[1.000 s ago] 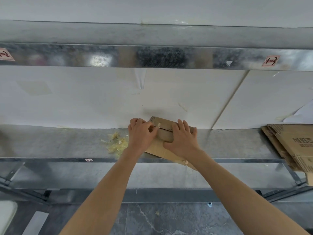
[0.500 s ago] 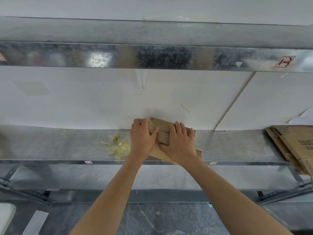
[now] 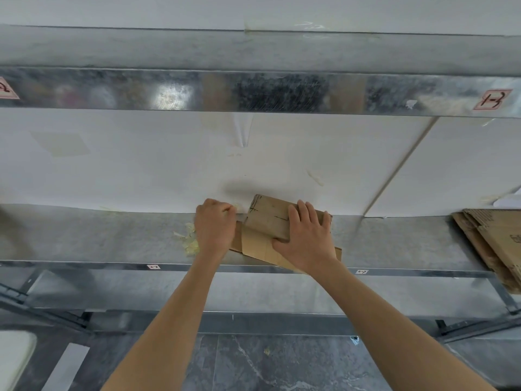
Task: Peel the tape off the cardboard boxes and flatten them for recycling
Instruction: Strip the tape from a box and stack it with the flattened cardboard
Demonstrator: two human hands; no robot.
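A small brown cardboard box (image 3: 267, 221), partly flattened, lies on the metal shelf (image 3: 98, 238) against the white wall. My right hand (image 3: 306, 238) lies flat on its right part, fingers spread, pressing it down. Just left of the box, my left hand (image 3: 215, 225) is closed in a fist, its fingertips pinching what looks like a thin strip of clear tape at the box's upper left edge. A wad of peeled yellowish tape (image 3: 189, 239) lies on the shelf beside my left hand.
Flattened cardboard (image 3: 496, 244) is stacked at the shelf's right end, overhanging the front edge. An upper metal shelf (image 3: 253, 91) runs overhead. A lower shelf and a dark stone floor (image 3: 282, 368) lie below, with a white object (image 3: 14, 359) at bottom left.
My left hand has pulled left off the box, uncovering the box's left side and fold. The right hand has stayed pressed on the cardboard. The view has shifted slightly.
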